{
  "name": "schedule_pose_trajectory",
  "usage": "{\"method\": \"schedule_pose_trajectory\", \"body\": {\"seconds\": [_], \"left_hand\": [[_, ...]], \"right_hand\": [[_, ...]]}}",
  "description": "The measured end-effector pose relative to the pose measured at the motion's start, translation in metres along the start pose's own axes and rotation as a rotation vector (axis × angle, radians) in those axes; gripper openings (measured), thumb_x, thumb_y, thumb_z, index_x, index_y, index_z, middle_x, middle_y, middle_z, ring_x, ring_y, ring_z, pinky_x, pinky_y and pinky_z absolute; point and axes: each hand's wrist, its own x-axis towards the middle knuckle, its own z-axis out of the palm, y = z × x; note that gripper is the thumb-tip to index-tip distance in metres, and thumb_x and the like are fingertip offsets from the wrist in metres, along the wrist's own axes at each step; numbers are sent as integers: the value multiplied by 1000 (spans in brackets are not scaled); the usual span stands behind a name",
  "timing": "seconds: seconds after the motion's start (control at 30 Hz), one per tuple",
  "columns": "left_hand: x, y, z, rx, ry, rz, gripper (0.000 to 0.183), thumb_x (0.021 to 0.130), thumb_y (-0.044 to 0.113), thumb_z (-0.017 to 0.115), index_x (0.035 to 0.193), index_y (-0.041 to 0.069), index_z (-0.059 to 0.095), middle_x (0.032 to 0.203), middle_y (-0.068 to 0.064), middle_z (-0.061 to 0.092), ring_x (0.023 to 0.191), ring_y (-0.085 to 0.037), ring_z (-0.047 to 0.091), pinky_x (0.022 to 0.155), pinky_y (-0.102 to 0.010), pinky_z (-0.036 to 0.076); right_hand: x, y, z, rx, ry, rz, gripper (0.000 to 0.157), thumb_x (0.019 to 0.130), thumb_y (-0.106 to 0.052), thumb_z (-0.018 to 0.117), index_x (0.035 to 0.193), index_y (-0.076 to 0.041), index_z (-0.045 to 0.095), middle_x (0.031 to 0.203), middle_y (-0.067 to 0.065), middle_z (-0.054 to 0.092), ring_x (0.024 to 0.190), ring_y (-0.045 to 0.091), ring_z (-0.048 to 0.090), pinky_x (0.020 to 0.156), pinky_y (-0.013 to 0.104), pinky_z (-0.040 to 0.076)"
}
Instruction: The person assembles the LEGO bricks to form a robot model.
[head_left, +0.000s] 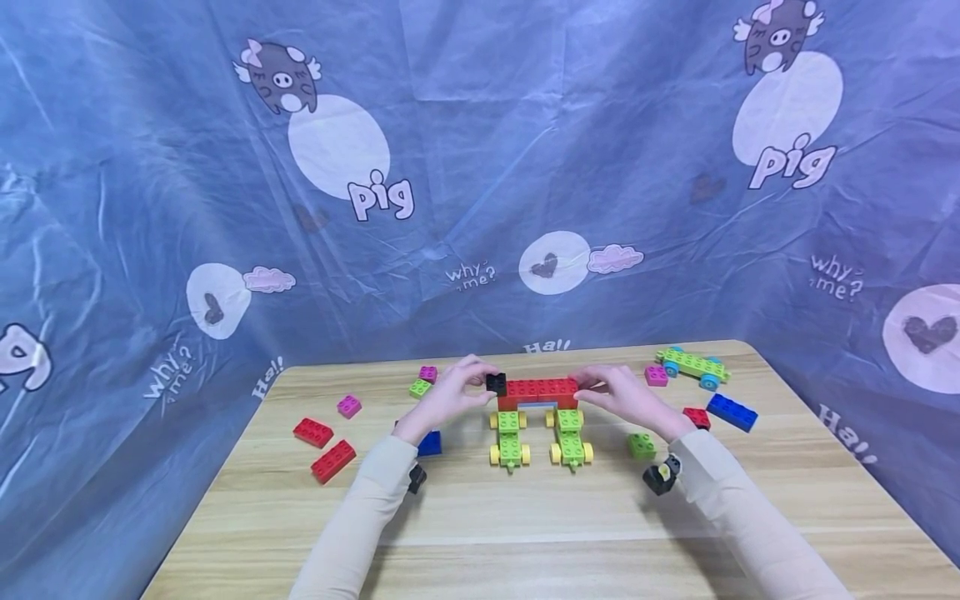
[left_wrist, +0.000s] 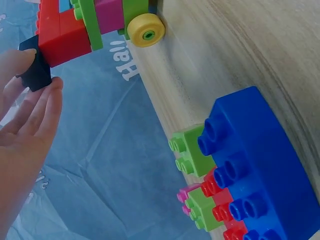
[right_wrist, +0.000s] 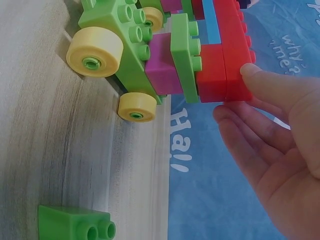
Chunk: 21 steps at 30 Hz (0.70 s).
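Observation:
In the head view a toy-block build stands mid-table. Two green wheeled bases [head_left: 510, 451] with yellow wheels [right_wrist: 95, 52] carry purple bricks [right_wrist: 165, 64], green pieces [right_wrist: 184, 57] and a row of red bricks [head_left: 537, 389] across the top. My left hand [head_left: 450, 393] pinches a black brick [left_wrist: 36, 63] between thumb and fingers, at the left end of the red row. At the opposite end my right hand [head_left: 619, 394] grips the red brick [right_wrist: 231, 60], thumb on its studded side and fingertips against its end.
Left on the table lie red bricks [head_left: 333, 461], a blue brick [head_left: 430, 443] by the left wrist and small pink [head_left: 348, 406] and green bricks [head_left: 420, 387]. Rightward are a green brick [head_left: 642, 445], a long blue brick [head_left: 732, 412] and a green wheeled base with blue wheels [head_left: 693, 367].

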Motion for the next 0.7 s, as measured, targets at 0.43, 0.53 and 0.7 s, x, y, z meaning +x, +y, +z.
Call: {"method": "schedule_pose_trajectory", "body": {"seconds": [0.43, 0.53, 0.7], "left_hand": [[0, 1, 0, 54, -1, 31, 41, 82, 16, 70, 121, 5, 60, 114, -8, 61, 96, -21, 62, 88, -31, 54], [0, 1, 1, 65, -1, 29, 41, 82, 17, 70, 121, 7, 60, 114, -7, 61, 96, -20, 62, 88, -30, 54], [0, 3, 1, 55, -2, 12, 40, 83, 17, 70, 121, 10, 60, 115, -7, 61, 98, -19, 62, 89, -31, 54]], "right_hand": [[-1, -2, 0, -5, -3, 26, 29, 87, -19, 66, 112, -5, 65, 103, 12, 71, 93, 23, 68, 80, 33, 58], [-1, -2, 0, -7, 1, 29, 29, 87, -19, 66, 112, -5, 65, 104, 11, 70, 93, 22, 68, 80, 31, 58], [-2, -1, 3, -2, 12, 27, 31, 87, -20, 65, 114, -4, 64, 106, 13, 69, 95, 23, 67, 81, 30, 57]]}}
